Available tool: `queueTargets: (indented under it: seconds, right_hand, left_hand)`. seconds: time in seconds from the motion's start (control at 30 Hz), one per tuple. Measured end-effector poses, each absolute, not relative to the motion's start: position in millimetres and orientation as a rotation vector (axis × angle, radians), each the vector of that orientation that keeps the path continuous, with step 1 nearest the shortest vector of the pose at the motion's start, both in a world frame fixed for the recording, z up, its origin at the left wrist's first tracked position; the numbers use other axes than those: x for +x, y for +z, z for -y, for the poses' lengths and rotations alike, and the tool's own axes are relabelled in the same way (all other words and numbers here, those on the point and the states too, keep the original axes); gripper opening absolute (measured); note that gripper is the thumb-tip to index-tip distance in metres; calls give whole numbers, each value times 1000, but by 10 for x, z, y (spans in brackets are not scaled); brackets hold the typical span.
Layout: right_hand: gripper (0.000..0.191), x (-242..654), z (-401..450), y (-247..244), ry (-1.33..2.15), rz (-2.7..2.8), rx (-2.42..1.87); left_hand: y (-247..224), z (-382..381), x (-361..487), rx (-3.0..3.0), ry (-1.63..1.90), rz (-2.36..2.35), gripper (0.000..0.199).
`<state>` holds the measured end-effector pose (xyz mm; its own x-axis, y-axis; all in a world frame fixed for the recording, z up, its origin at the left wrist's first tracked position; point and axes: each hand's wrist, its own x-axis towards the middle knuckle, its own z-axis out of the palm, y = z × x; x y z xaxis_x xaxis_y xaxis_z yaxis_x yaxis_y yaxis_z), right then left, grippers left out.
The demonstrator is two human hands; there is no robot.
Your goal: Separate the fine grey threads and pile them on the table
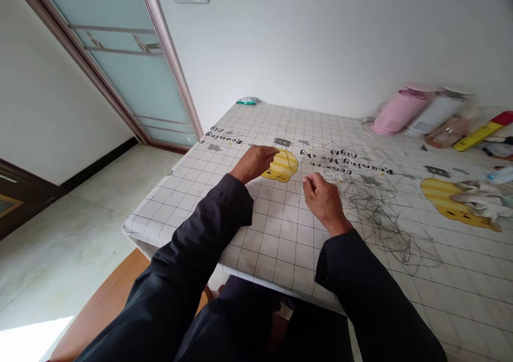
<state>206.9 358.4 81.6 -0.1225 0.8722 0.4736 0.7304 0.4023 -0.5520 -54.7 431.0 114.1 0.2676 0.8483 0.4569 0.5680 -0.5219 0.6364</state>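
My left hand is closed in a pinch above the yellow printed figure on the tablecloth. A thin dark thread curves from its fingertips across the print toward my other hand. My right hand is also closed, thumb against curled fingers, a short way to the right and nearer to me. The strand seems to run into its pinch, though it is too fine to follow all the way. Beside my right hand, a loose tangle of the same dark thread spreads over the cloth.
A pink cylindrical container and a white one stand against the wall. Right of them lies a yellow and red box. A crumpled cloth rests at the right. A small green and white packet sits in the far corner.
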Motion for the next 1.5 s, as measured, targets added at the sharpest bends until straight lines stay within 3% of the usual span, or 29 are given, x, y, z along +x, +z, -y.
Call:
queueTargets:
  seconds: [0.17,0.3,0.47,0.6,0.8,0.9,1.03,1.27,1.5]
  right_hand:
    - [33,2061,-3619,831,443,1685,-1319]
    - [53,1925,-3716,646,581,1650,-1301]
    - [37,1864,-3826,475,470,1737,-1356]
    - [40,1883,-3785,514,440,1788,-1287]
    - [38,1791,-3652,622,350,1669,-1291]
    - [36,1742,-3589,711,533,1506,-1289]
    - [30,1721,-3496,882,867,1280,-1213]
    - [28,1705,-3409,992,1024,1173,-1064]
    - [28,1729,-3407,1010,1198,1032,-856]
  left_hand:
    - [1145,-4308,-523,1982,1227,-1186,25]
    - [1191,-4243,-422,1854,1289,-1107,24]
    - [1244,-4173,-348,1778,1296,-1051,20]
    - [1286,-4173,-370,1721,1292,-1012,20]
    - [1303,-4153,-357,1345,1234,-847,50]
    - [1268,-4116,-292,1169,1158,-646,56]
    - [1232,-4068,-211,1060,1047,-554,48]
    - [1148,-4051,-93,959,1096,-585,43]
    - [1099,-4061,13,648,1261,-599,15]
